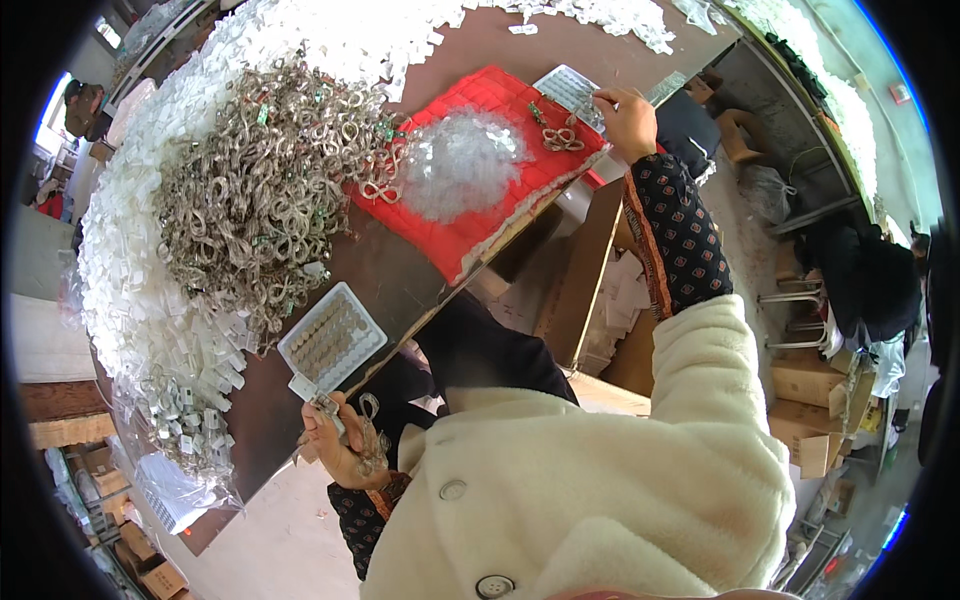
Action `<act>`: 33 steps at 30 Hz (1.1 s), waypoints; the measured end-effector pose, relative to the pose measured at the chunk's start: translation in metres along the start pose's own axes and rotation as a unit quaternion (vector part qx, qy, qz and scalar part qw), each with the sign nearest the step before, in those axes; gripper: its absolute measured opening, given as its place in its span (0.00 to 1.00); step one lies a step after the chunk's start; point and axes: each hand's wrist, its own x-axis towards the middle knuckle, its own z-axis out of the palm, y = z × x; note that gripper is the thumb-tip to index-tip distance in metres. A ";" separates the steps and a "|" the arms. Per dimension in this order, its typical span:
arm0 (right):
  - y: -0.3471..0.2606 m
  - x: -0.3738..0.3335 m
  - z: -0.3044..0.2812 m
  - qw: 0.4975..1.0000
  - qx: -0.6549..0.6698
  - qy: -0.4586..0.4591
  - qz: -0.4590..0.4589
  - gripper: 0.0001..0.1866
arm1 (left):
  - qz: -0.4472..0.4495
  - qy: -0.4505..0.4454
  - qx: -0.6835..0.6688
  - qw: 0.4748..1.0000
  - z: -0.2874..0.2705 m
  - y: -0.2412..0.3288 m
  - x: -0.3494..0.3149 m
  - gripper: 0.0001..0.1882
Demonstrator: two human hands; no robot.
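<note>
At the table's near left edge, my left hand [343,452] is closed round a coiled bundle of thin clear-silvery cord [372,448], with a small pale piece at the fingertips. Just above it lies a white tray [372,343] with rows of round, tan, coin-like pieces. My right hand [630,122] reaches to the far right, fingers bent and pinched at a second white tray [562,84] with small pieces; what the fingertips hold is too small to tell. Beside that tray, a few coiled bundles [562,136] rest on a red quilted cloth [405,228].
Clear plastic pieces [462,165] are heaped on the cloth. Left of it rises a large pile of coiled cords [265,190], edged by many white translucent pieces [125,260]. An open cardboard box [583,290] stands below the table edge. Stools [800,320] and cartons [805,395] are at right.
</note>
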 end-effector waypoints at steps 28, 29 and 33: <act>-0.348 -0.186 -0.064 0.814 0.482 -0.157 -0.284 0.12 | -0.005 0.041 -0.022 0.999 0.031 0.012 -0.021 0.09; -0.352 -0.189 -0.065 0.819 0.465 -0.174 -0.286 0.12 | -0.003 0.047 -0.031 0.998 0.028 0.013 -0.024 0.10; -0.360 -0.201 -0.062 0.823 0.440 -0.163 -0.321 0.12 | -0.010 0.069 -0.058 0.996 0.016 0.017 -0.029 0.09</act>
